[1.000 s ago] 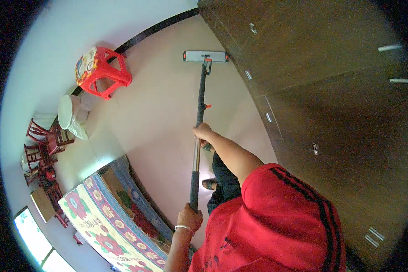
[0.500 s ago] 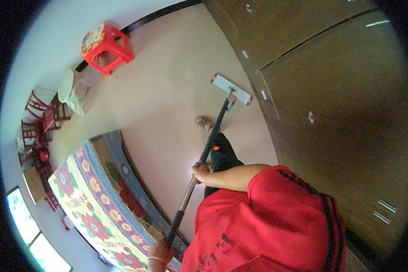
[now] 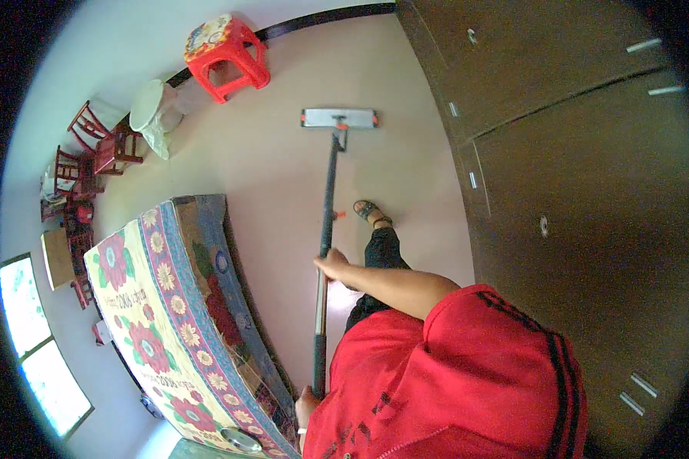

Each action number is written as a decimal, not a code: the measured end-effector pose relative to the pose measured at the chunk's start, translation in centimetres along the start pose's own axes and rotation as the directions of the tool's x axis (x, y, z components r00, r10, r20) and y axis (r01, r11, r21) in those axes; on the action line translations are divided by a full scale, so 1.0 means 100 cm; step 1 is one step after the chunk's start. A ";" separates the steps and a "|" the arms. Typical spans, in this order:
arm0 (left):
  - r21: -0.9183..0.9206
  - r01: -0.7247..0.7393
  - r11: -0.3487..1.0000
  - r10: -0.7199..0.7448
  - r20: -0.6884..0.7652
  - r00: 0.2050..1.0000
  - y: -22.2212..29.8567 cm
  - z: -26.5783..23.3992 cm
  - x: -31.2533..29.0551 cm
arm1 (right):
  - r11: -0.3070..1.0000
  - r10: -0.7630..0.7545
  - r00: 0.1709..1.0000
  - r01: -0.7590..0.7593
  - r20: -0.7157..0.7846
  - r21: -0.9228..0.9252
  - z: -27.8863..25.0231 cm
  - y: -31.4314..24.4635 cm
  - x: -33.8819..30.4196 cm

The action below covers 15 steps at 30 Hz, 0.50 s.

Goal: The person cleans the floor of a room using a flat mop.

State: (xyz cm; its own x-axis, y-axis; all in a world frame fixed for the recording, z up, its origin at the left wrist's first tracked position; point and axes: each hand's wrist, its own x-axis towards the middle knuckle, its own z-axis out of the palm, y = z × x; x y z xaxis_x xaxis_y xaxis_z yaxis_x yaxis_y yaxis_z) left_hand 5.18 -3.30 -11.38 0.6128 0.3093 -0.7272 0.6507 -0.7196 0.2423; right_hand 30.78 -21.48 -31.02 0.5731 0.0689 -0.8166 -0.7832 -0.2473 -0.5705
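Observation:
A flat mop (image 3: pixel 328 203) with a dark grip and a bare metal middle section stretches away from me across the floor. Its flat grey rectangular head (image 3: pixel 321 117) has orange-and-black ends and lies crosswise on the floor. My right hand (image 3: pixel 332 265) is wrapped round the pole about halfway along. Lower down, close to my red shirt, my left hand (image 3: pixel 307 407) closes on the dark upper end of the handle; part of that hand is hidden. My right forearm reaches in from the red sleeve.
Brown cabinets (image 3: pixel 589 183) line the right side. To the left stands a bed or box covered with floral cloth (image 3: pixel 142 306). A red stool (image 3: pixel 226 57), a pale lidded bucket (image 3: pixel 151 107) and dark red chairs (image 3: pixel 115 149) line the far left wall. My sandalled foot (image 3: pixel 369 212) is ahead.
The mop head has swept leftward and slightly farther away, from beside the cabinets to mid-floor. Its pole now stands nearly straight ahead. Both hands keep their hold, and the view has shifted.

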 end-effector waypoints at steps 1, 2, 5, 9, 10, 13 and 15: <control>0.144 -0.144 0.979 0.140 0.033 0.990 0.063 -0.009 0.015 | 0.998 -0.049 0.997 0.047 -0.052 -0.050 -0.015 -0.020 0.014; 0.109 -0.141 0.984 0.140 0.019 0.990 0.094 -0.007 0.035 | 0.990 -0.104 0.990 0.095 -0.093 -0.100 -0.027 -0.044 0.031; -0.031 -0.065 0.997 0.066 0.031 0.997 0.189 -0.008 0.093 | 0.963 -0.198 0.965 0.160 -0.169 -0.216 -0.068 -0.107 0.108; -0.126 -0.049 0.991 0.060 0.087 0.994 0.304 -0.008 0.176 | 0.918 -0.228 0.949 0.136 -0.217 -0.371 -0.130 -0.189 0.172; -0.118 -0.094 0.988 0.102 0.064 0.993 0.318 -0.005 0.194 | 0.910 -0.220 0.942 0.105 -0.252 -0.402 -0.139 -0.207 0.173; -0.182 0.046 0.982 0.002 0.256 0.967 0.373 -0.012 0.198 | 0.882 -0.251 0.936 0.117 -0.246 -0.456 -0.167 -0.215 0.189; -0.239 0.042 0.970 0.031 0.296 0.955 0.361 -0.013 0.185 | 0.901 -0.165 0.986 0.145 -0.014 -0.409 -0.178 -0.202 0.185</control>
State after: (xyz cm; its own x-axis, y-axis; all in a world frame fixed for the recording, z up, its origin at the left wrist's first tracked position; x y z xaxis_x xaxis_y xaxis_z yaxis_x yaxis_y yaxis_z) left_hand 40.60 -22.79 -15.23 0.4730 0.0889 -0.8766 0.7640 -0.5368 0.3578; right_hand 61.48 -32.46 -33.00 0.6977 0.0950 -0.7101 -0.5243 -0.6078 -0.5965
